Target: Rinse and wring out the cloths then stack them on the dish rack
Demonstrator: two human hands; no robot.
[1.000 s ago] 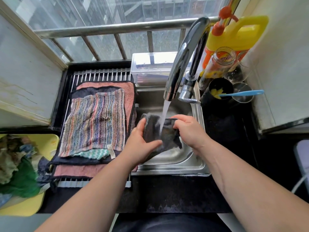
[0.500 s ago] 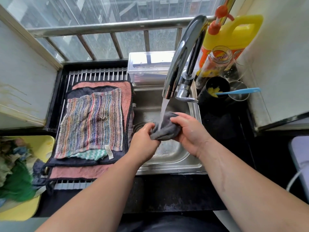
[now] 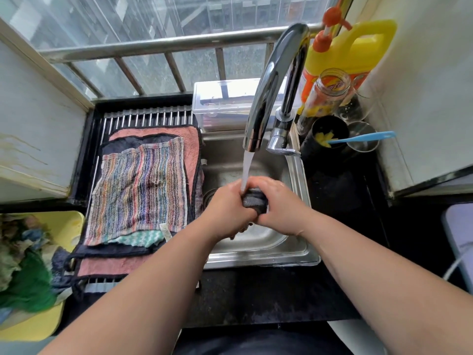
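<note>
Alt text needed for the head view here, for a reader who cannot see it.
The left hand and right hand grip a bunched dark grey cloth under water running from the tap into a steel sink. Beside the sink, a striped cloth tops the stack on the dish rack; a yellow tub further left holds crumpled cloths.

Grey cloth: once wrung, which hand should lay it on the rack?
Probably left: the left hand grips the grey cloth on the side nearest the dish rack; the right hand is farther away.

Hands (image 3: 226, 208) round cloth (image 3: 254, 201) (under tap (image 3: 271, 80))
</note>
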